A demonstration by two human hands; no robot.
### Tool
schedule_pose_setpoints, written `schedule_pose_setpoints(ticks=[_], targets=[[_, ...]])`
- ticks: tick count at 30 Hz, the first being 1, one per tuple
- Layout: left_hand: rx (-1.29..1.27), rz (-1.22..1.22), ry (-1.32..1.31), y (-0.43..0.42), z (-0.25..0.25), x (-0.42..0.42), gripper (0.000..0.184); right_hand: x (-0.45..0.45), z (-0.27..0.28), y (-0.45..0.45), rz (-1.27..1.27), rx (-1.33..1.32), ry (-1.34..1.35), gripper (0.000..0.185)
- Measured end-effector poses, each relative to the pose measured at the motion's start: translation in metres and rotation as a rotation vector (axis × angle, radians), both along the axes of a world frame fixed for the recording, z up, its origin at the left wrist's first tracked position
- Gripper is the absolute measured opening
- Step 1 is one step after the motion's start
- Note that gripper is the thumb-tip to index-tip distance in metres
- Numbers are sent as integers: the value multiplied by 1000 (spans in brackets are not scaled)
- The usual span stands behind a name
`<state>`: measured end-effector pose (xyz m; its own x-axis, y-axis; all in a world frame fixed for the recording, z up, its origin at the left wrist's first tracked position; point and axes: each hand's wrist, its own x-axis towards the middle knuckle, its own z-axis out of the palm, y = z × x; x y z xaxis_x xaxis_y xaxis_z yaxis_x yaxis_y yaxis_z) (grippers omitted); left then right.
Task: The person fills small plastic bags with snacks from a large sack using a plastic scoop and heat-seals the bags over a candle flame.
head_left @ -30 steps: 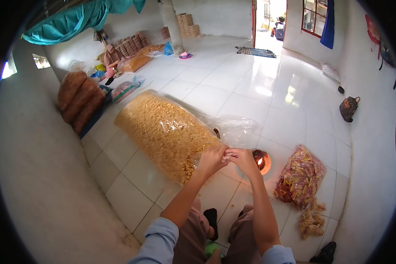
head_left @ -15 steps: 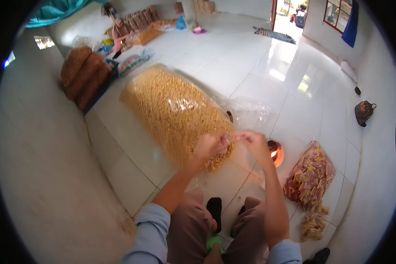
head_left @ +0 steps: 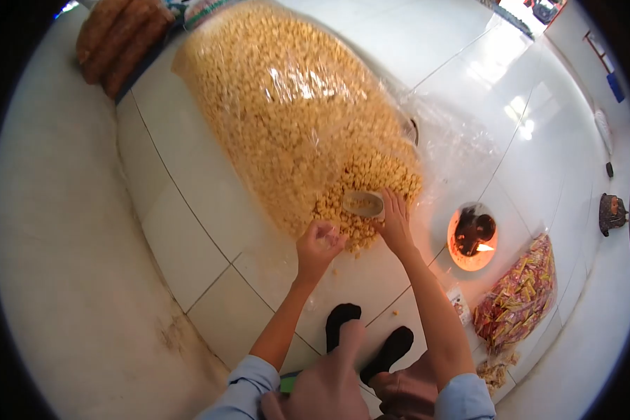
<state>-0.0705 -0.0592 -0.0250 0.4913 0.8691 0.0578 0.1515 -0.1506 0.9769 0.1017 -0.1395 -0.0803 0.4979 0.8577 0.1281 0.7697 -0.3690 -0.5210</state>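
Scoop: bag's near end, long axis left-right, opening up
Bag: holds yellow snacks
Right hand: your grip's on the scoop's right end
Left hand: you pinch clear film

Looks golden-yellow on the snack pieces, white with dark grid lines on the tiles, black on the socks, kinda pale blue on the sleeves.

My left hand low with fingers curled, my right hand further forward, fingers extended together, both bare forearms angled inward, pale sleeves bunched near the elbows.
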Motion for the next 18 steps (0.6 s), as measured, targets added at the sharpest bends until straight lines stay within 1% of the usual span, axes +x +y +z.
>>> schedule_pose_setpoints(ticks=[1, 2, 3, 4, 6, 8, 10, 12, 13, 14, 17, 18], targets=[[-32, -5, -40, -2, -8, 1, 27, -1, -15, 1, 6, 1, -2, 80], [-35, -5, -109, 0, -6, 5, 28, 6, -14, 9, 17, 31, -33, 79], [-45, -6, -99, -2, -8, 4, 28, 6, -14, 13, 12, 114, -102, 72], [-31, -29, -76, -2, -10, 1, 30, 5, -13, 14, 16, 107, -96, 72], [-13, -55, -58, 0, -10, 0, 33, 9, 0, 12, -5, 91, 1, 66], [39, -58, -6, 4, -10, -5, 34, 14, 22, 9, -13, 45, -37, 65], [23, -50, 25, 4, -7, -7, 34, 17, 37, 0, -20, -17, -75, 64], [21, -49, 57, 5, -5, -8, 35, 20, 44, -5, -26, -145, -281, 63], [0, -47, 109, 5, -4, -7, 37, 23, 34, -7, -23, -194, -370, 63], [-23, -46, 168, 4, -4, -8, 39, 22, 21, -9, -23, -193, -371, 63], [-14, -71, 199, 2, -10, -5, 41, 16, 8, -1, -52, -176, -324, 62], [-15, -72, 201, 2, -10, -3, 41, 13, 6, 4, -36, -159, -227, 62]])
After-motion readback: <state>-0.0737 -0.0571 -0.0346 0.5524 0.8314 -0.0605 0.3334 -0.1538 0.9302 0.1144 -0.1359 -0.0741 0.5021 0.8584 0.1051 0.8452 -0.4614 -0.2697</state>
